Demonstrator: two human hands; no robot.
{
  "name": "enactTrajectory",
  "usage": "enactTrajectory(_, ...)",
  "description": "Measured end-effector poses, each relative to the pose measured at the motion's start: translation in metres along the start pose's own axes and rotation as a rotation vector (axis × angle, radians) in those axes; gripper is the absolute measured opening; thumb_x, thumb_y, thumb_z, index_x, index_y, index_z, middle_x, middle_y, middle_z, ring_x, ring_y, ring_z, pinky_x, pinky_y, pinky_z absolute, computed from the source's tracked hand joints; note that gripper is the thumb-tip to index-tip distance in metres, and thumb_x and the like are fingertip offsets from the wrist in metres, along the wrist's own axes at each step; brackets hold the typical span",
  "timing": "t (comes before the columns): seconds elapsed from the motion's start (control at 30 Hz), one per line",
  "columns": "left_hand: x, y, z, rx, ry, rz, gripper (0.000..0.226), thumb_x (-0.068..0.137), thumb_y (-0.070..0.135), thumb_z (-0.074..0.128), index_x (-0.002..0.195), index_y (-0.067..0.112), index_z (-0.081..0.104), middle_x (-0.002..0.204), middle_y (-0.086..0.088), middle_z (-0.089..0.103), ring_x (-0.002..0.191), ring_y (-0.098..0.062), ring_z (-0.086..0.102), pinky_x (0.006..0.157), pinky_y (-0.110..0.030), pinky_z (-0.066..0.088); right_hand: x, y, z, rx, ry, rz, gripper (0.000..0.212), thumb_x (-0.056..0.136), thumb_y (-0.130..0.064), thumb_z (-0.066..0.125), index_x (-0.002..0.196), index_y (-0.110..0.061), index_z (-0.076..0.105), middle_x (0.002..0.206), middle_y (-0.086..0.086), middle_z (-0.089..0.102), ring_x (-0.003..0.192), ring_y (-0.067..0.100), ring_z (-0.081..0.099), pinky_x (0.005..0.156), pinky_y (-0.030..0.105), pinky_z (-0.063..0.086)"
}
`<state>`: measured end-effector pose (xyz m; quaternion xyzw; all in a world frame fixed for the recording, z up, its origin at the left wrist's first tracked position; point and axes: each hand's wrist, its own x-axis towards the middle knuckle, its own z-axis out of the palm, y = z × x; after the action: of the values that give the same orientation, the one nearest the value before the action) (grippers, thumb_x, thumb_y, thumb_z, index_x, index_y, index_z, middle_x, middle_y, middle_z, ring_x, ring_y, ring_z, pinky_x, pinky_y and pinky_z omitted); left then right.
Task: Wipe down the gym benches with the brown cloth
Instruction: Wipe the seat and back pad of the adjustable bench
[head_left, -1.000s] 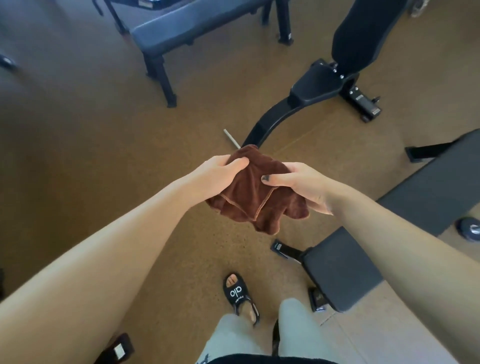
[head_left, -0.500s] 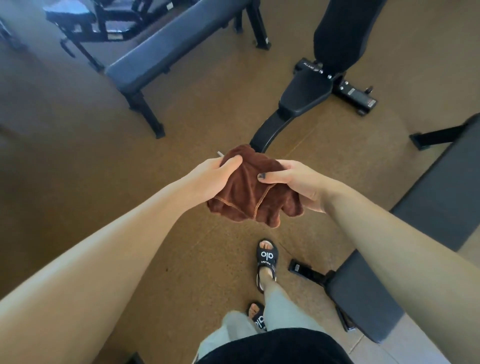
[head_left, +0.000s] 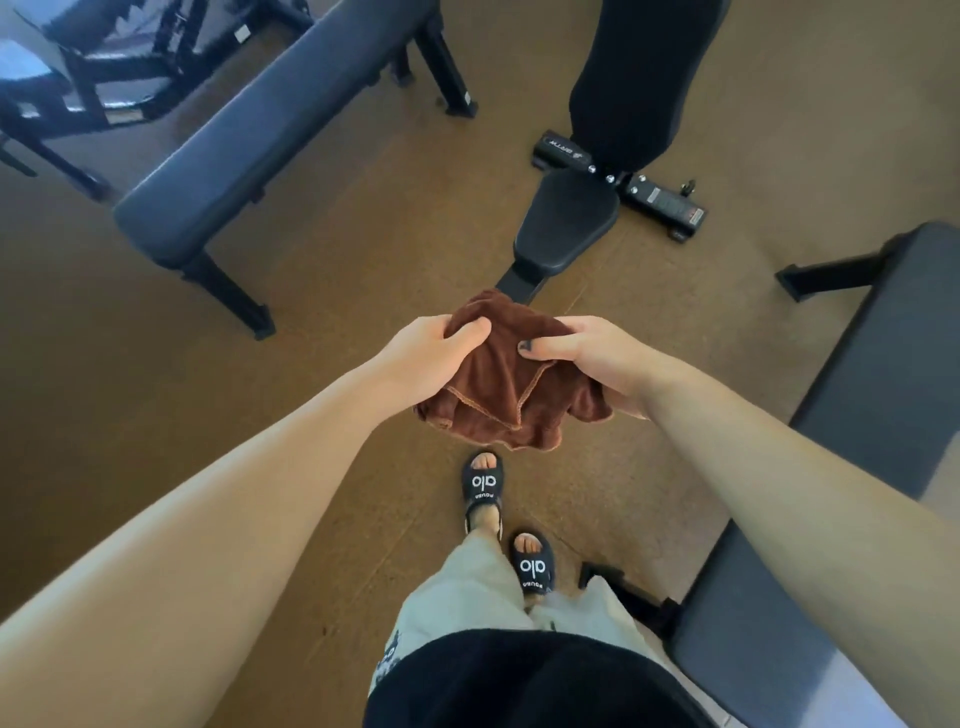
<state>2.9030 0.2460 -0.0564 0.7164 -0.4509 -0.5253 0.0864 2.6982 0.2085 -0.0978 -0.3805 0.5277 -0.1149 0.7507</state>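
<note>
A bunched brown cloth (head_left: 498, 395) hangs in the air in front of me, over the floor. My left hand (head_left: 421, 358) grips its left side and my right hand (head_left: 597, 358) grips its right side, thumbs on top. A flat dark bench (head_left: 270, 135) stands ahead to the left. An adjustable bench with a raised backrest (head_left: 639, 78) and small seat pad (head_left: 566, 223) stands straight ahead. Another flat bench (head_left: 852, 467) runs along my right side.
The floor (head_left: 130, 395) is brown cork-like matting. My feet in black sandals (head_left: 483, 488) stand below the cloth. More dark gym frames (head_left: 104, 67) crowd the far left corner. The adjustable bench's base bar (head_left: 670, 202) lies across the floor.
I have stepped forward: the benches ahead are closer and lower in view, and both feet now show. Both hands keep hold of the cloth.
</note>
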Motion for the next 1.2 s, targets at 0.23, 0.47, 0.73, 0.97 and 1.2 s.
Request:
enactTrajectory(0.23,0.103,0.038,-0.036,0.075,-0.105,0.067,0.045,0.107,0.054,0.041,0.129,0.023,0.064,0.124,-0.001,0.071,0.111,-0.02,0.067,0.1,-0.035,0.053,0.075,-0.035,-0.036,0.045,0.149,-0.018,0.027,0.091,-0.019,0.075,0.118,-0.015,0.074,0.11,0.007,0.08,0.101,0.031,0.077,0.101,0.05,0.058)
enactTrajectory(0.47,0.196,0.093,-0.047,0.158,-0.298,0.063,0.054,0.094,0.044,0.071,0.141,0.026,0.054,0.129,0.006,0.067,0.113,-0.015,0.066,0.104,-0.038,0.054,0.135,-0.068,-0.097,0.076,0.243,-0.044,0.019,0.093,-0.012,0.074,0.112,-0.012,0.075,0.106,0.007,0.08,0.102,0.029,0.077,0.095,0.044,0.06)
enactTrajectory(0.73,0.331,0.149,-0.017,0.122,-0.163,-0.022,0.03,0.094,0.024,0.065,0.122,0.021,0.056,0.114,0.001,0.065,0.106,-0.019,0.063,0.093,-0.039,0.054,0.237,-0.107,-0.22,-0.018,0.193,0.042,0.02,0.091,-0.017,0.076,0.111,-0.014,0.074,0.103,0.005,0.08,0.097,0.026,0.077,0.084,0.037,0.062)
enactTrajectory(0.97,0.446,0.203,0.029,0.116,-0.036,-0.112,0.023,0.096,0.02,0.061,0.118,0.023,0.053,0.103,0.004,0.062,0.096,-0.016,0.062,0.069,-0.028,0.049,0.33,-0.116,-0.324,-0.088,0.12,0.125,0.023,0.093,-0.013,0.07,0.114,-0.021,0.071,0.11,0.002,0.078,0.102,0.022,0.075,0.099,0.045,0.059)
enactTrajectory(1.2,0.567,0.188,0.061,0.281,0.183,-0.081,0.048,0.098,0.036,0.063,0.139,0.028,0.038,0.122,0.0,0.062,0.109,-0.027,0.066,0.097,-0.05,0.058,0.444,-0.114,-0.374,-0.249,0.113,0.004,0.036,0.101,-0.031,0.065,0.136,-0.025,0.06,0.132,-0.002,0.066,0.121,0.023,0.065,0.108,0.044,0.053)
